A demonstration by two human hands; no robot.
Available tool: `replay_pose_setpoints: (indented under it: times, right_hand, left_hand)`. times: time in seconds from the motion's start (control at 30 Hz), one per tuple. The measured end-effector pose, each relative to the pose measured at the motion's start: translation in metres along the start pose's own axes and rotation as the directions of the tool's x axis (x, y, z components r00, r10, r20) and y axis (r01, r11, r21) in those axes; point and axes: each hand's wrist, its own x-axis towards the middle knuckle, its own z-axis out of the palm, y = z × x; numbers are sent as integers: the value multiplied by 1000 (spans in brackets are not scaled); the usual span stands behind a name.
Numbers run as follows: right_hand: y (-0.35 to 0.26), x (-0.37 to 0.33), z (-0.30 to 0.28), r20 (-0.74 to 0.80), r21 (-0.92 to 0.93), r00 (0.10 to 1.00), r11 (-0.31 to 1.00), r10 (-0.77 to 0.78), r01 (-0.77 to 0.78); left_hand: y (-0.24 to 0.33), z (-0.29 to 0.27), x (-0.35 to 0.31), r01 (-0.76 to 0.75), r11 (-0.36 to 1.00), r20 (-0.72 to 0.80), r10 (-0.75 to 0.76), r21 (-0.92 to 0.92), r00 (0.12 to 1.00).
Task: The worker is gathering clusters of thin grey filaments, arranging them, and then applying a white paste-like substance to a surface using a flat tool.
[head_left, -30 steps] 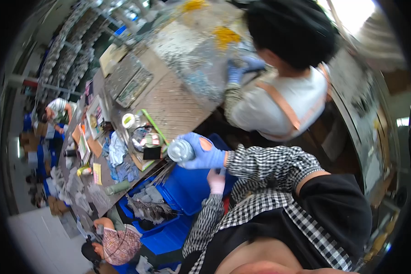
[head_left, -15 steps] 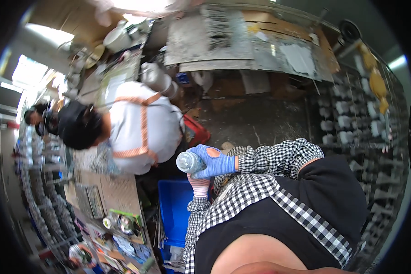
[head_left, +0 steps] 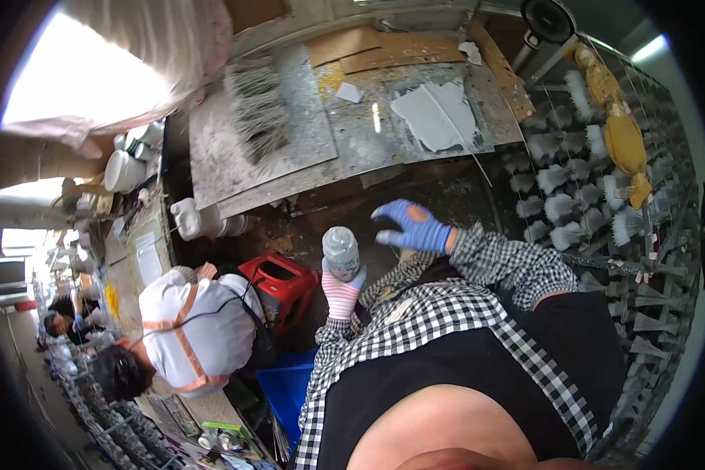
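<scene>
A clear plastic bottle (head_left: 341, 249) stands upright in my left hand (head_left: 341, 296), whose pink-and-white striped glove is wrapped round its lower part. Bluish fingertips show on that glove at the bottle's base. To the right, my right hand (head_left: 417, 227) wears a blue glove with an orange-brown patch or hole on its back. Its fingers are spread and hold nothing, and a gap lies between it and the bottle. Ahead of both hands is a stained worktable (head_left: 290, 174) with a row of grey bristle-like strands (head_left: 257, 110) and a pale grey-white patch (head_left: 437, 117).
A co-worker in a white top (head_left: 200, 333) bends at the left, beside a red plastic stool-like thing (head_left: 278, 291). A blue crate (head_left: 278, 392) stands near my left forearm. Racks of pale brush-shaped pieces (head_left: 560, 204) line the right side. A white jug (head_left: 196, 219) is below the table's left corner.
My right hand has let go of the bottle and moved right, its fingers opening. The bottle stays in my left hand. The view has turned toward the worktable.
</scene>
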Motion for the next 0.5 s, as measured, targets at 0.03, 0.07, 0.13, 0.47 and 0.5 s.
replay_pose_setpoints:
  times: [0.03, 0.07, 0.13, 0.47, 0.5]
  right_hand:
    - [22, 1, -23, -54, -46, 996, 996, 68, -70]
    - [54, 0, -40, -114, -96, 986, 987, 118, -129]
    - [109, 6, -77, -176, -79, 957, 966, 230, -246]
    - [305, 40, -205, -400, -417, 844, 750, 357, -514]
    - [308, 57, -219, -370, -469, 831, 688, 417, -554]
  left_hand:
    - [4, 10, 9, 15, 999, 57, -17, 37, 998]
    - [8, 20, 18, 25, 997, 114, -33, 72, 993]
    - [18, 38, 39, 24, 989, 149, -46, 148, 988]
    - [3, 64, 94, 50, 933, 280, -158, 357, 947]
    - [-1, 70, 109, 13, 898, 272, -147, 440, 951]
